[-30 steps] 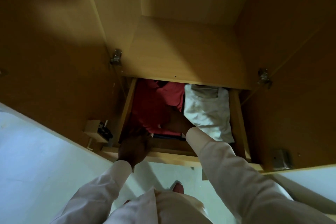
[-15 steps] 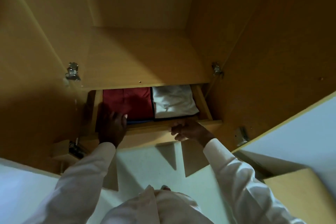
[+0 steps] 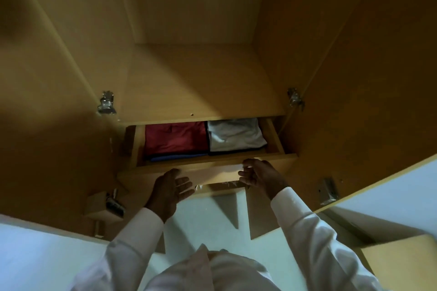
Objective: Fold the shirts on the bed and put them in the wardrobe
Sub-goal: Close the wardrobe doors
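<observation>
Standing close, nothing held

I see a folded red shirt [image 3: 175,139] and a folded pale grey shirt [image 3: 234,136] side by side in the part-open wooden wardrobe drawer [image 3: 275,136], just beyond both hands. The left hand [image 3: 170,192] is flat-fingered at the drawer front [image 3: 212,172]; the right hand [image 3: 260,176] is loosely curled, holding nothing.

Folded shirts [image 3: 175,137], perhaps stacked, in drawer [image 3: 201,160]
</observation>
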